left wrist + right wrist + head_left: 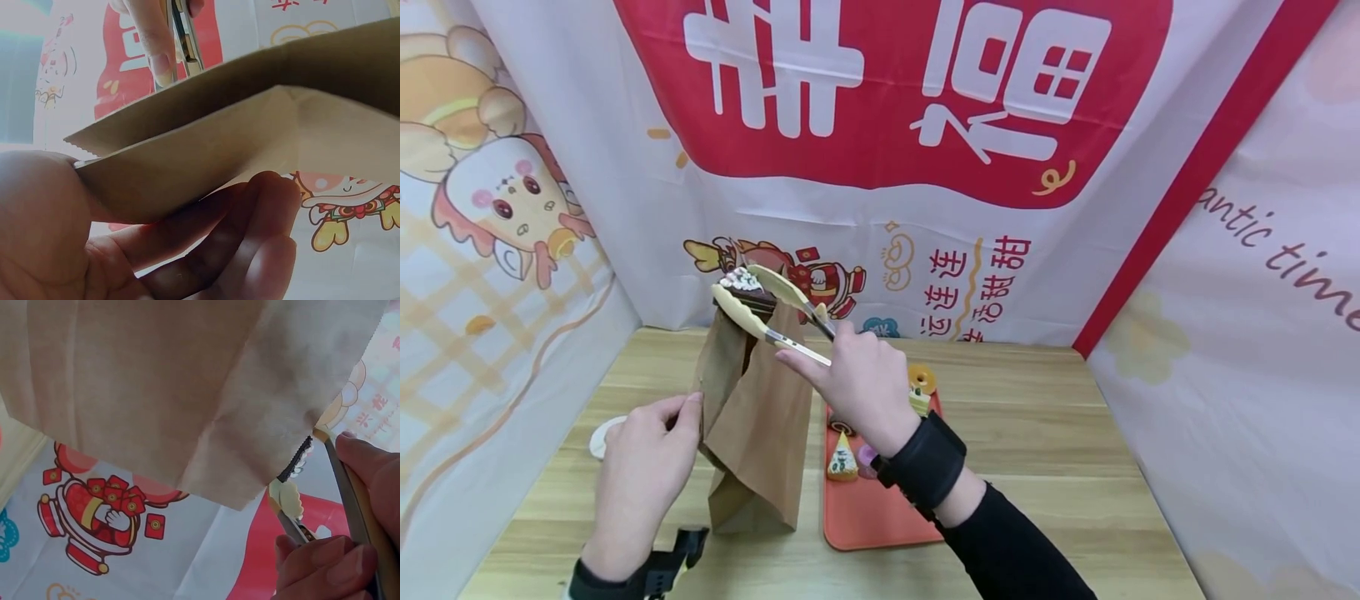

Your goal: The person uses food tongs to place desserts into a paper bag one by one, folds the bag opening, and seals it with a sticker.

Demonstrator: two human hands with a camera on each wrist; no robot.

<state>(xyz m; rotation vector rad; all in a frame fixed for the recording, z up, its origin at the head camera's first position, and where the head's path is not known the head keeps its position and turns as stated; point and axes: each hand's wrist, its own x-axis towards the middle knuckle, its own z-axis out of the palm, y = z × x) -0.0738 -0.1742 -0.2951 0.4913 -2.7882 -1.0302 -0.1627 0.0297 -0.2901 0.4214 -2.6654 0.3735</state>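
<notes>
A brown paper bag (pixel 763 433) stands upright on the table, its mouth at the top. My left hand (pixel 647 475) pinches the bag's left rim between thumb and fingers; the left wrist view shows the paper edge (pixel 169 162) running between them. My right hand (pixel 872 387) grips a pair of tongs (pixel 741 315) with cream-coloured tips. Between those tips sits a dark cake slice (pixel 762 302) with white topping, at the bag's mouth. In the right wrist view the bag hides most of the slice; only a dark strip (pixel 294 464) with white edging shows.
An orange-red tray (pixel 880 521) lies right of the bag, partly under my right forearm. On it are a yellow ring (pixel 922 378), a cake wedge (pixel 842 461) and other small pastries. A white round object (pixel 601 437) lies behind my left hand. Printed cloth walls surround the table.
</notes>
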